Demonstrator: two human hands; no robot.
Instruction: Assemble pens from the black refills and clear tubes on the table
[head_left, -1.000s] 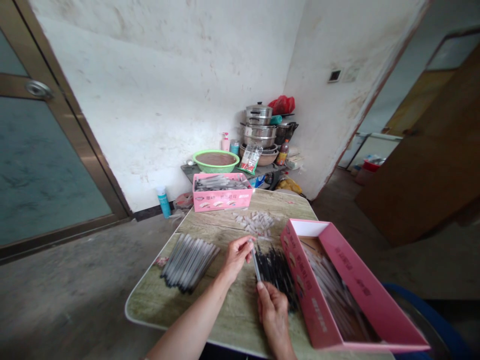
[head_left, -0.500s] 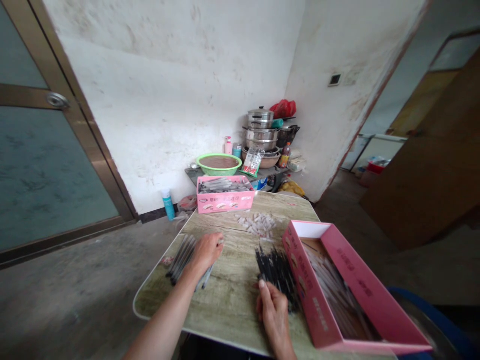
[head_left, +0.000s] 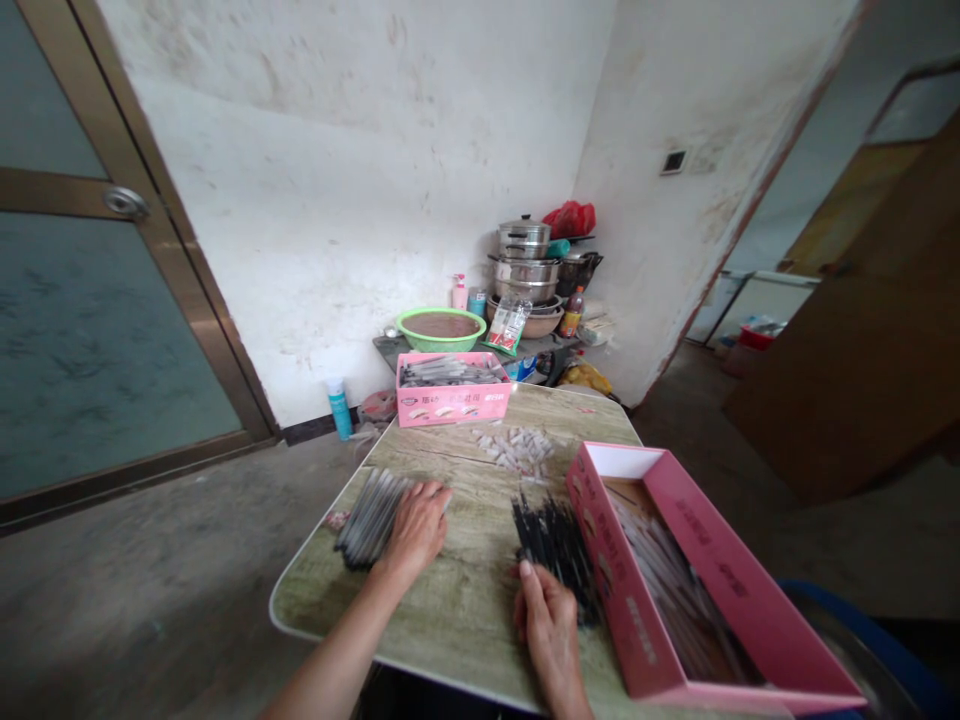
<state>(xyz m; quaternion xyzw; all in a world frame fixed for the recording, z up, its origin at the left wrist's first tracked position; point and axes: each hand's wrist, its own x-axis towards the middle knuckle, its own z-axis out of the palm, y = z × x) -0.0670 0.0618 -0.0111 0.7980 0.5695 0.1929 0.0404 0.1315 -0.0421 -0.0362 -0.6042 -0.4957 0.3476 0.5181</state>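
Note:
My left hand (head_left: 420, 522) lies on the right edge of a row of clear tubes with dark ends (head_left: 367, 525), probably pen barrels. Its fingers are bent and held close together, their tips turned down out of sight. Lower right, my right hand (head_left: 550, 612) is closed, thumb against forefinger, at the near left side of a heap of thin black sticks (head_left: 551, 535). Whatever it pinches is hidden. Small whitish pieces (head_left: 517, 450) are scattered beyond both hands on the wood-patterned table (head_left: 465, 600).
Close to the black heap stands a long pink box (head_left: 619, 590) holding pale tubes (head_left: 675, 590). Another pink box (head_left: 450, 405) full of clear tubes is at the far edge. Behind it are a green basin (head_left: 480, 335) and stacked steel pots (head_left: 525, 270).
My left hand has shifted slightly down and right. Tubes that showed beneath its right side now lie out of sight or within the fuller row at left. My right hand stays put.

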